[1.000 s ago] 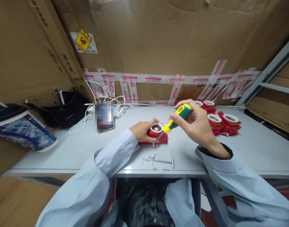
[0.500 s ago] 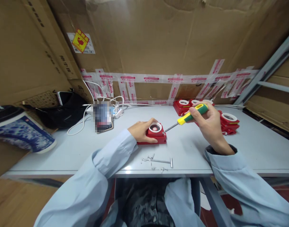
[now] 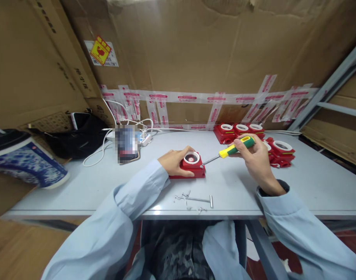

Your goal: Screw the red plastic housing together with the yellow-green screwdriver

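Observation:
A red box-shaped device [image 3: 198, 172] with a white ring around a dark round window lies on the table. My left hand [image 3: 177, 162] is closed around its left side and partly covers it. My right hand [image 3: 256, 158] grips the yellow and green handle of a screwdriver [image 3: 236, 146]. The slanting shaft reaches left to the corner of the red device, with its tip at a small screw spot. Closer to the table's front edge lie a T-shaped metal tool [image 3: 199, 200] and several small screws and loose bits [image 3: 186, 193].
More red devices with white rings [image 3: 224, 134] stand at the back right, some partly behind my right hand. At left are a patterned cup [image 3: 30, 163], a black bag [image 3: 70, 142], a phone [image 3: 134, 158] and white cables [image 3: 103, 149]. Taped cardboard [image 3: 178, 58] walls the back.
The screwdriver handle has dipped slightly, and my right hand has moved a little lower. My left hand and the red device stay put.

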Demonstrator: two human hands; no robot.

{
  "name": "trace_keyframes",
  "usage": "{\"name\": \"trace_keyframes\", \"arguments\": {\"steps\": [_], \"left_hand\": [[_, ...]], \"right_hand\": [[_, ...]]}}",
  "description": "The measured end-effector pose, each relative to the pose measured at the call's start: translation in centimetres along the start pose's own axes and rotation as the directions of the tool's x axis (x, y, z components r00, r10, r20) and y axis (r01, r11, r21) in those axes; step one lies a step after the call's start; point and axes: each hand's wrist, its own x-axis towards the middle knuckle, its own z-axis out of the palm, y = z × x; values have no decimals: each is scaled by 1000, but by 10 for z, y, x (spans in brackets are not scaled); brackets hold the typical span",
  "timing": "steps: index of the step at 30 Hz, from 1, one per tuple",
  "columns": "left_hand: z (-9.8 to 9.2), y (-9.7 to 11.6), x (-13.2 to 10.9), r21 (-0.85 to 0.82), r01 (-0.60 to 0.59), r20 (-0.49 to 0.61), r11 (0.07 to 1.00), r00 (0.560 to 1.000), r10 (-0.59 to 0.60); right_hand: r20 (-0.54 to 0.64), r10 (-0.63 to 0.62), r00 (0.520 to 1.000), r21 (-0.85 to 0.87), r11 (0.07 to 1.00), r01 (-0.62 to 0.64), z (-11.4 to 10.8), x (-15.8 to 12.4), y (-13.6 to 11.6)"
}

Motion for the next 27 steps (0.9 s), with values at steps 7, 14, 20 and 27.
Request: {"name": "trace_keyframes", "arguments": {"steps": [7,14,20,27], "left_hand": [[0,1,0,-8,4,10,1000,1000,-4],[0,2,0,-8,9,8,1000,1000,-9],[-1,1,0,-17,-4,5,1000,1000,4],[0,1,0,-5,1,3,1000,1000,-1]], "right_hand": [[-2,38,999,19,999,-38,-1,-2,2],[12,68,998,90,994,-69,-3,-2,8],[5,111,994,99,989,-111,-3,-4,10],[20,159,987,148,976,-160,-4,-4,14]]}}
